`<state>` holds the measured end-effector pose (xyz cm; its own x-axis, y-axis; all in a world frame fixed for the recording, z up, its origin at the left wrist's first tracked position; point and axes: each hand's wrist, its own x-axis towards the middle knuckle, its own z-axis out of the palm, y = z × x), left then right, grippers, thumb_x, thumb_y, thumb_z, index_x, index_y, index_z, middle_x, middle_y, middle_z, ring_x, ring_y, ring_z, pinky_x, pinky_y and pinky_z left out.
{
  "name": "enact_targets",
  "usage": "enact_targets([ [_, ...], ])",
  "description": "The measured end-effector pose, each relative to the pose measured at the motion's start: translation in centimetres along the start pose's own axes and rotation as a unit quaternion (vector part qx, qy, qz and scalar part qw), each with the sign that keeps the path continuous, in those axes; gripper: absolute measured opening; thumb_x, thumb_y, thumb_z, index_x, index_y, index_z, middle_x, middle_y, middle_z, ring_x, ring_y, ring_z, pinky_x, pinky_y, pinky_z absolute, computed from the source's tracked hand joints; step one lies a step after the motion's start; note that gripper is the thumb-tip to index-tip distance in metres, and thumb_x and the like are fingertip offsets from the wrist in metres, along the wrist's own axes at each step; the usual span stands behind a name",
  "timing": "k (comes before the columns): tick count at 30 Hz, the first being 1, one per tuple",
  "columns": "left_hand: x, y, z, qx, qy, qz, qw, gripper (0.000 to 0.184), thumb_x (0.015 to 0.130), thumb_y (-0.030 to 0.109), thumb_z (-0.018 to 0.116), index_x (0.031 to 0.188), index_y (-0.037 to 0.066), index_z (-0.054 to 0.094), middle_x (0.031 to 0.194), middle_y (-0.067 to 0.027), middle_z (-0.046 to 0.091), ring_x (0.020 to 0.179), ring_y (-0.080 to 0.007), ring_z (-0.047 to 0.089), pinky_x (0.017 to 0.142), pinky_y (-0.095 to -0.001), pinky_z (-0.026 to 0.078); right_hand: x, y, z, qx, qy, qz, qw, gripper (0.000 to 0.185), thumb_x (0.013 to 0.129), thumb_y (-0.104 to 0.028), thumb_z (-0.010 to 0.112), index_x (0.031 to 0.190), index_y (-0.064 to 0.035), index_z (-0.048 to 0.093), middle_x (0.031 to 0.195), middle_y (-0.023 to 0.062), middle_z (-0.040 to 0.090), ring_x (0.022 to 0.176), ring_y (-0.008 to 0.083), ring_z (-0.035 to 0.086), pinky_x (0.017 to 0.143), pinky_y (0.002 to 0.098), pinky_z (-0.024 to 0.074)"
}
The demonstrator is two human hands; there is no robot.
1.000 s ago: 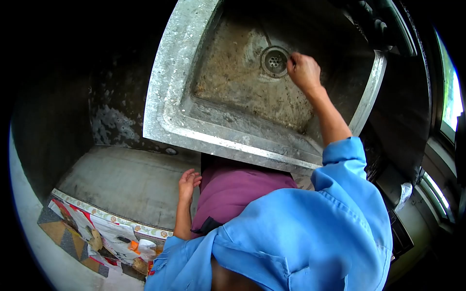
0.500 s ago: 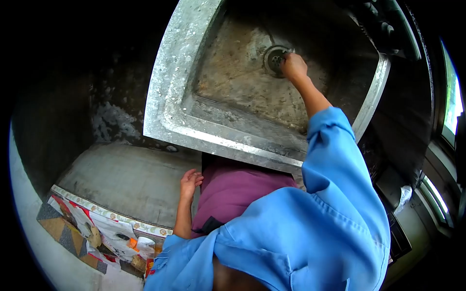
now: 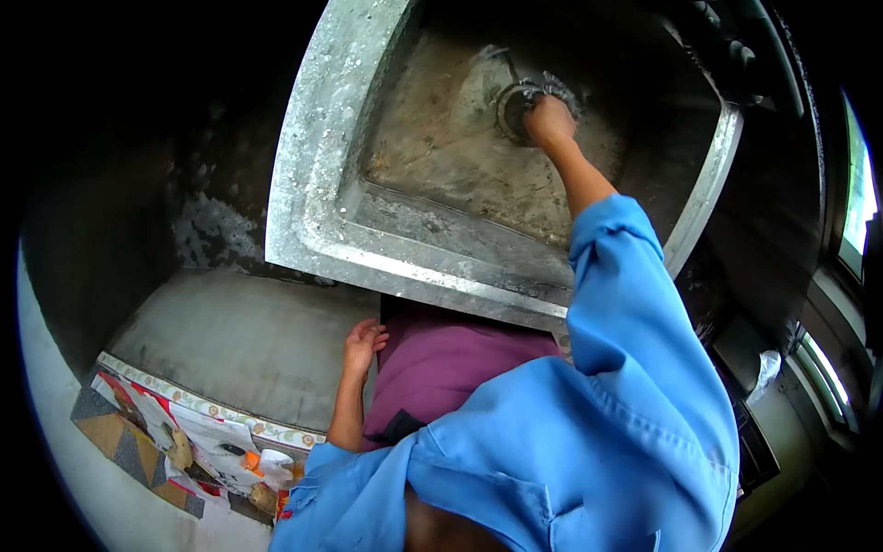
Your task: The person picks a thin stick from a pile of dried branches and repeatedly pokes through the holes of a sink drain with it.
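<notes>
My right hand [image 3: 550, 121] reaches down into the worn grey sink [image 3: 317, 175]. Its fingers are closed on what looks like a steel scouring pad [image 3: 558, 90], a grey, wiry bunch spreading past the knuckles. The pad is pressed beside the round drain [image 3: 509, 115], whose holes are mostly covered by the hand. Outside the sink, below its front rim, my left hand [image 3: 366, 339] hangs next to the purple cloth at my waist. Its fingers are loosely curled and apart, with nothing in them.
A grey ledge [image 3: 230, 336] lies left of my body. On a lower surface with a flowered border are papers, an orange item and a white-capped container [image 3: 274, 460]. Dark objects [image 3: 736, 55] stand at the sink's far right corner. Windows [image 3: 855, 184] are at the right.
My right hand has shifted slightly left at the drain, and more of the grey wiry pad shows around it. The view has tilted a little. My left hand stays in place.
</notes>
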<state>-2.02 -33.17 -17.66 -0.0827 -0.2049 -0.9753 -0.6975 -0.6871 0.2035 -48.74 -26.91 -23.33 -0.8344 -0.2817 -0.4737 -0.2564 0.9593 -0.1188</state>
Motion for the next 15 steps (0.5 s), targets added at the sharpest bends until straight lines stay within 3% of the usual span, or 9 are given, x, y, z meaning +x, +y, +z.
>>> enact_targets([
  [5, -0.5, 1.4, -0.5, -0.039, 0.01, 0.04, 0.998, 0.027, 0.082, 0.01, 0.041, 0.107, -0.001, 0.042, 0.09, -0.0118, 0.055, 0.074, -0.0155, 0.056, 0.062, -0.0225, 0.046, 1.8, 0.2, -1.6, -0.061, -0.028, -0.056, 0.996, 0.025, 0.065, -0.02, 0.051, 0.083, -0.0053, 0.06, 0.087, 0.0162, 0.057, 0.084, 0.0287, 0.054, 0.072, 0.0361, 0.0444],
  [9, 0.3, 0.7, -0.3, -0.052, 0.002, 0.043, 0.998, 0.026, 0.082, 0.009, 0.041, 0.106, -0.001, 0.043, 0.09, -0.0117, 0.055, 0.074, -0.0153, 0.056, 0.062, -0.0225, 0.046, -0.2, 0.3, -5.8, -0.019, -0.031, -0.079, 0.996, 0.022, 0.064, -0.019, 0.052, 0.08, -0.0072, 0.061, 0.086, 0.0134, 0.058, 0.082, 0.0285, 0.055, 0.068, 0.0365, 0.0446],
  [12, 0.7, 0.2, 0.5, -0.042, -0.001, 0.016, 0.999, 0.026, 0.082, 0.009, 0.041, 0.106, -0.001, 0.043, 0.091, -0.012, 0.054, 0.074, -0.0153, 0.056, 0.062, -0.0224, 0.046, -0.9, 0.3, -3.9, -0.057, 0.004, -0.082, 0.995, 0.019, 0.066, -0.019, 0.051, 0.08, -0.0103, 0.06, 0.085, 0.0111, 0.058, 0.082, 0.0272, 0.055, 0.068, 0.0363, 0.0451],
  [15, 0.2, 0.5, 0.8, -0.018, -0.001, 0.004, 1.0, 0.027, 0.082, 0.009, 0.041, 0.107, -0.001, 0.042, 0.091, -0.0126, 0.054, 0.075, -0.0152, 0.056, 0.062, -0.0225, 0.046, 0.2, 0.3, -0.2, -0.091, 0.025, -0.093, 0.991, 0.019, 0.067, -0.018, 0.05, 0.079, -0.0082, 0.06, 0.084, 0.014, 0.058, 0.083, 0.0281, 0.055, 0.069, 0.0367, 0.045],
])
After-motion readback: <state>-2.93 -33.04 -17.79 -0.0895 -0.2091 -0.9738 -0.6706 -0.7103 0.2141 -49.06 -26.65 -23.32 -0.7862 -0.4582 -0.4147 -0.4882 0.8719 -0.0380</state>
